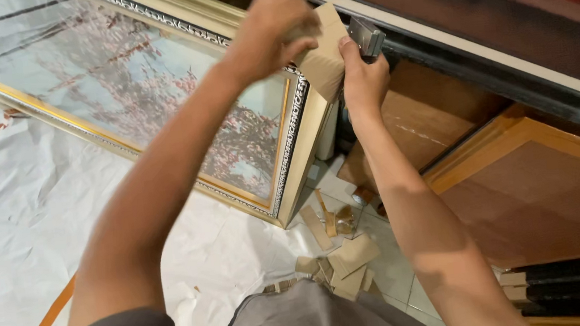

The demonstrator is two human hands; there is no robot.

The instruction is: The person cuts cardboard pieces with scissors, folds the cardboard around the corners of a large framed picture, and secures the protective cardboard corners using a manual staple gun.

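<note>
At the framed painting's [151, 91] upper right corner, my left grip [275, 30] presses a cardboard piece [325, 53] over the edge, my right grip [364, 78] closed around a staple gun [367, 34] just beside it.

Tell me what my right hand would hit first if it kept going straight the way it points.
Probably the dark framed picture leaning just beyond it; the right hand, holding a metal tool, points up toward its lower edge, though depth is unclear.

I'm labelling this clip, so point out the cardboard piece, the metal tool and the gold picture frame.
cardboard piece [326, 60], head view, its flat face.
metal tool [366, 35], head view, its grey body.
gold picture frame [304, 155], head view, right-hand rail.
</note>
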